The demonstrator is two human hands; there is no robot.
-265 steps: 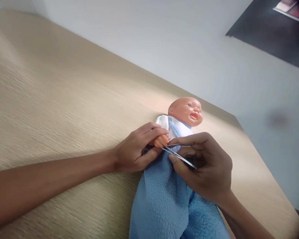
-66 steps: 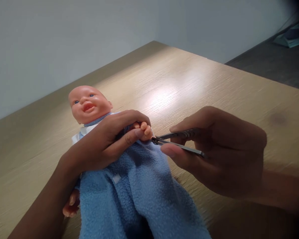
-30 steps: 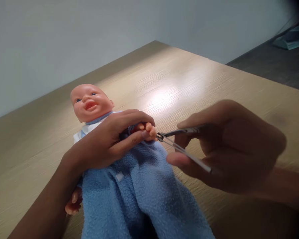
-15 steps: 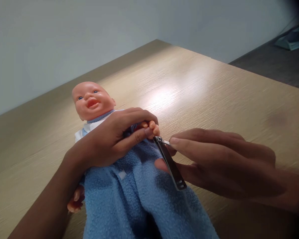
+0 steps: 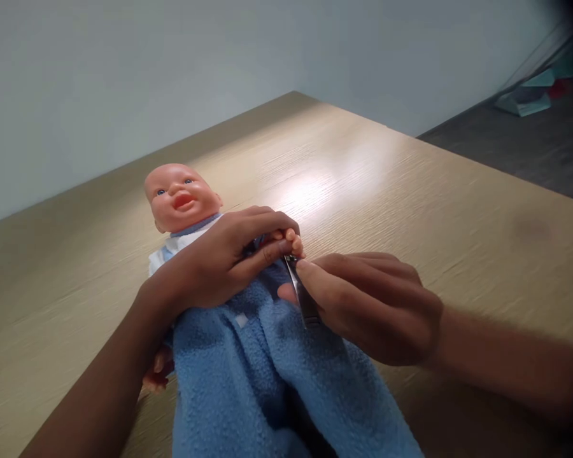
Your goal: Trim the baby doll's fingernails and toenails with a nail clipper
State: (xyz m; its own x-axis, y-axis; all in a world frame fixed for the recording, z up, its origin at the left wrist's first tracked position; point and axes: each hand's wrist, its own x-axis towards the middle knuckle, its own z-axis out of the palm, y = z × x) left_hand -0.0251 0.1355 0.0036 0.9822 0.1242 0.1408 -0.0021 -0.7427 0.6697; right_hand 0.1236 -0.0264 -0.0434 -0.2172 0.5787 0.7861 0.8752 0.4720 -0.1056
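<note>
Nail clipper (image 5: 307, 309) in right hand (image 5: 370, 299)

Left forearm (image 5: 105, 369), bare from wrist (image 5: 155, 302) to lower margin, slender, smooth in outline; left fingers (image 5: 272, 222), likewise bare and slim, the thumb (image 5: 262, 257) bearing a short nail; right forearm (image 5: 501, 356), bare, dimming towards the right margin; right fingers (image 5: 318, 280), bare, narrowing at the tips

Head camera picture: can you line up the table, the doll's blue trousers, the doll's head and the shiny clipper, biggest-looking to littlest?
1. Table
2. Blue trousers
3. Doll's head
4. Clipper, partly hidden by the right hand
</note>
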